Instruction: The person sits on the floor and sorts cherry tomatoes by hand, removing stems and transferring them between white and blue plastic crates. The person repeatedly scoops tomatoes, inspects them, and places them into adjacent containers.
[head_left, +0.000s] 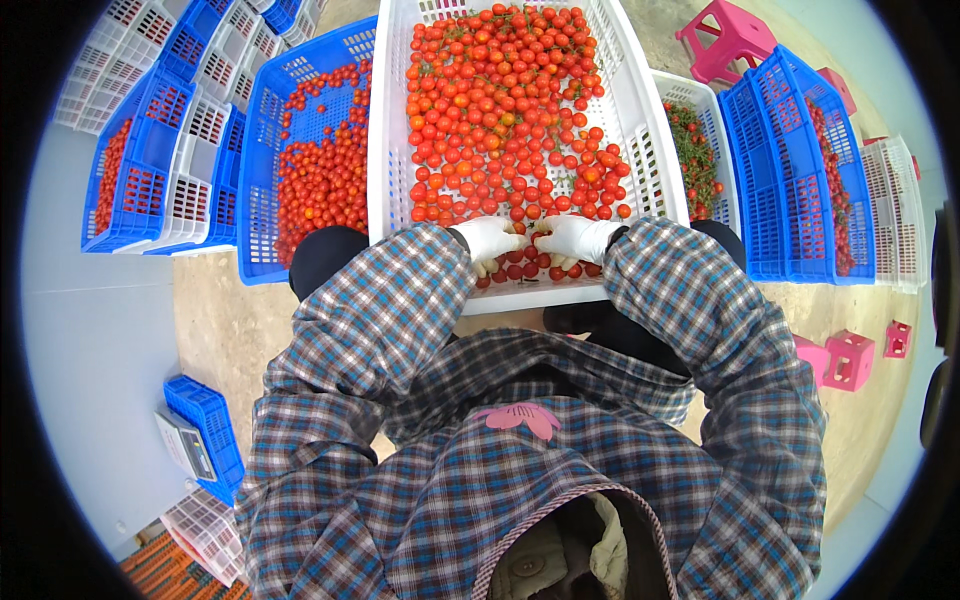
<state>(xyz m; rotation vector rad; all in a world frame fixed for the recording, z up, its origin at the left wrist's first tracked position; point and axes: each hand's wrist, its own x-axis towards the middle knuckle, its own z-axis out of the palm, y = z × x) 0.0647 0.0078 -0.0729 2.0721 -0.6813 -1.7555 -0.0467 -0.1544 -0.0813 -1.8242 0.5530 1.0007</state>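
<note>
A large white perforated plastic crate (660, 97) lies before me, with red cherry tomatoes (502, 97) spread over its floor, a few orange ones and bits of green stem among them. Both my hands wear white gloves and reach into its near end. My left hand (491, 241) curls over tomatoes at the near left, fingers pointing inward. Opposite it, my right hand (576, 237) bends down among tomatoes in the same way. The fingertips nearly meet, with tomatoes between and below them. Whether either hand grips a tomato is hidden by the fingers.
On the left stands a blue crate (259, 161) partly filled with loose tomatoes, with stacked crates (161, 165) beyond. To the right are a white crate (729, 169) of stems and tomatoes, stacked blue crates (757, 180) and pink stools (739, 34). A scale (184, 442) sits lower left.
</note>
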